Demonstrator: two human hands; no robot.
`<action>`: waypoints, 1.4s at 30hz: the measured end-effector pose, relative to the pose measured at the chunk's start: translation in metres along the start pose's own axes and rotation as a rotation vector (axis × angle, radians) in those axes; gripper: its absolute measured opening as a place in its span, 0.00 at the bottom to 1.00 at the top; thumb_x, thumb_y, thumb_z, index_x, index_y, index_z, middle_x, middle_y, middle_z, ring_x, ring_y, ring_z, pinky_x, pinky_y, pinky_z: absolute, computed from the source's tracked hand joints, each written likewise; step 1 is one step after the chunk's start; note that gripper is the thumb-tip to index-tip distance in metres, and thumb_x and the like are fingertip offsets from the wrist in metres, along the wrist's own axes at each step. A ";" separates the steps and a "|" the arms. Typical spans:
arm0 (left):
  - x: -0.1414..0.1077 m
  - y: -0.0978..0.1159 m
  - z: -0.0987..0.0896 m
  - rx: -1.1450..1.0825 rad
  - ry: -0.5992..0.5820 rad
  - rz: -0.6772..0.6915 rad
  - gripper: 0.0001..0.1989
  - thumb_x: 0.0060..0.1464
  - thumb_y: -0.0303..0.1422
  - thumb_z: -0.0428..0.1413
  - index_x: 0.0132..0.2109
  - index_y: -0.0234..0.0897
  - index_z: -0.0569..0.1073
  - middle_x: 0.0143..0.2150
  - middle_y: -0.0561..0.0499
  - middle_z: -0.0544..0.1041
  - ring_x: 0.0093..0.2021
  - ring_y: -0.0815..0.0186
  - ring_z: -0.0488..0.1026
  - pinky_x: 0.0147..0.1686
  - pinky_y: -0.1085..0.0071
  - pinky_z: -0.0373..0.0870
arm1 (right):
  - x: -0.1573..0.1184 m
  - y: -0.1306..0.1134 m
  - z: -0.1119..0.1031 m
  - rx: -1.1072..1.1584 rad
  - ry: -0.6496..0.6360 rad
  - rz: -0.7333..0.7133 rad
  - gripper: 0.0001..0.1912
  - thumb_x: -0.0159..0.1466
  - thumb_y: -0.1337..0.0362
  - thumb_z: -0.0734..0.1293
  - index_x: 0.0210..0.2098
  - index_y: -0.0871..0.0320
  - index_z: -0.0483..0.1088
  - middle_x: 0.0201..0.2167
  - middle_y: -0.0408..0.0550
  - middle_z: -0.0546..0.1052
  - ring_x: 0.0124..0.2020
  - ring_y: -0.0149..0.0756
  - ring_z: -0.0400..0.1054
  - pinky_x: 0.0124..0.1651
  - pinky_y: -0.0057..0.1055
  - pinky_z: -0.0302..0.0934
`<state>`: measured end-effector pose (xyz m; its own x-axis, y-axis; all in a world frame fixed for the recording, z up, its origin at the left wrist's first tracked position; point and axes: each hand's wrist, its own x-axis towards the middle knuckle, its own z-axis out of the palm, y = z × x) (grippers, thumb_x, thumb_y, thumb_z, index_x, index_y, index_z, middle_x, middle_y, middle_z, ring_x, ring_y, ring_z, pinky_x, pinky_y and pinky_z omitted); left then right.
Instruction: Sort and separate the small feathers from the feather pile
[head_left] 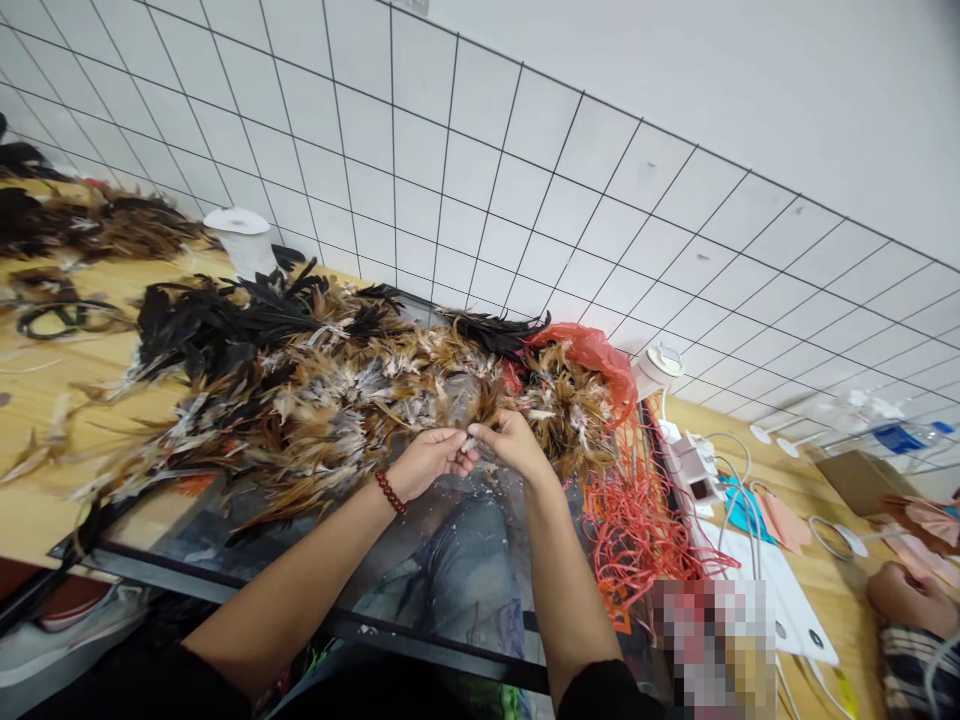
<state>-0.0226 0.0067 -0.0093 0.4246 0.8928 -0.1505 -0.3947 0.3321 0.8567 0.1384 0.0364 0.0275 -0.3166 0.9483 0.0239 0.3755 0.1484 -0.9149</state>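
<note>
My left hand, with a dark red bead bracelet at the wrist, is closed in a pinch on the pale base of a small brown feather bunch. My right hand pinches the same bunch from the other side, and the two hands meet fingertip to fingertip. Fingers cover most of the quills. Just beyond and to the left spreads a big pile of brown and white feathers, with long black feathers at its left. Beneath my hands is a see-through tabletop with white specks on it.
A red plastic bag with feathers and a heap of red strings lie at right. White cups, chargers with cables and a white board stand farther right. Another person's hand shows there. A wire grid lines the wall.
</note>
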 end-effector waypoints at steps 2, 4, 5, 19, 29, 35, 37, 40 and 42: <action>0.000 0.000 0.000 0.053 -0.016 -0.017 0.16 0.47 0.41 0.62 0.30 0.30 0.74 0.27 0.48 0.75 0.25 0.70 0.70 0.27 0.73 0.67 | 0.000 0.001 0.000 -0.053 0.031 -0.001 0.18 0.54 0.52 0.67 0.19 0.60 0.66 0.15 0.37 0.63 0.19 0.25 0.53 0.23 0.23 0.48; 0.000 -0.001 0.000 0.124 -0.011 -0.007 0.16 0.47 0.41 0.62 0.26 0.30 0.73 0.23 0.50 0.73 0.22 0.72 0.68 0.25 0.74 0.65 | 0.000 0.003 0.000 -0.088 0.047 -0.008 0.16 0.54 0.54 0.67 0.19 0.60 0.66 0.15 0.38 0.64 0.20 0.25 0.54 0.24 0.23 0.48; 0.001 -0.003 0.000 0.155 0.002 0.004 0.16 0.46 0.42 0.62 0.25 0.31 0.72 0.22 0.51 0.72 0.21 0.72 0.67 0.24 0.74 0.63 | 0.000 0.003 0.001 -0.098 0.048 -0.013 0.16 0.54 0.54 0.66 0.20 0.60 0.66 0.16 0.38 0.65 0.20 0.26 0.54 0.24 0.23 0.48; 0.001 0.001 -0.003 0.136 0.278 0.094 0.16 0.45 0.43 0.60 0.27 0.31 0.72 0.18 0.56 0.66 0.17 0.75 0.59 0.19 0.76 0.54 | -0.006 -0.014 -0.009 -0.203 0.445 -0.178 0.13 0.63 0.57 0.60 0.37 0.59 0.70 0.31 0.47 0.74 0.32 0.33 0.65 0.38 0.29 0.59; 0.004 0.003 -0.010 0.332 0.357 0.237 0.12 0.43 0.34 0.58 0.18 0.35 0.65 0.16 0.57 0.59 0.20 0.73 0.53 0.21 0.73 0.50 | -0.019 -0.045 0.038 -1.034 -0.048 -0.472 0.21 0.65 0.70 0.57 0.57 0.58 0.63 0.50 0.55 0.72 0.58 0.44 0.55 0.64 0.50 0.33; -0.006 0.018 -0.011 0.528 0.291 0.315 0.15 0.48 0.39 0.56 0.20 0.34 0.69 0.16 0.56 0.63 0.20 0.72 0.56 0.22 0.74 0.53 | -0.018 -0.040 0.025 -1.016 0.039 -0.310 0.12 0.65 0.67 0.56 0.36 0.58 0.70 0.32 0.51 0.75 0.38 0.40 0.65 0.57 0.47 0.45; -0.007 0.020 -0.009 0.437 0.306 0.346 0.13 0.48 0.40 0.57 0.24 0.34 0.73 0.17 0.56 0.64 0.20 0.72 0.58 0.23 0.74 0.54 | -0.016 -0.039 0.024 -0.852 0.052 -0.245 0.12 0.65 0.66 0.55 0.33 0.58 0.69 0.30 0.49 0.74 0.34 0.38 0.65 0.48 0.39 0.53; -0.007 0.021 -0.007 0.214 0.346 0.442 0.12 0.45 0.38 0.62 0.34 0.35 0.77 0.26 0.53 0.73 0.26 0.71 0.65 0.28 0.74 0.60 | -0.010 -0.033 0.030 -0.403 0.070 -0.153 0.13 0.66 0.61 0.54 0.30 0.57 0.66 0.26 0.45 0.71 0.29 0.33 0.62 0.36 0.29 0.55; -0.006 0.023 -0.006 0.058 0.338 0.440 0.17 0.41 0.37 0.65 0.41 0.36 0.78 0.34 0.50 0.77 0.32 0.68 0.69 0.36 0.72 0.64 | -0.006 -0.029 0.037 -0.025 0.039 -0.082 0.15 0.64 0.55 0.55 0.28 0.57 0.64 0.21 0.41 0.65 0.24 0.30 0.58 0.29 0.27 0.52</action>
<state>-0.0391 0.0103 0.0083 -0.0588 0.9945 0.0861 -0.4260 -0.1030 0.8988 0.0975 0.0166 0.0387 -0.3129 0.9428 0.1147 0.3713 0.2326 -0.8989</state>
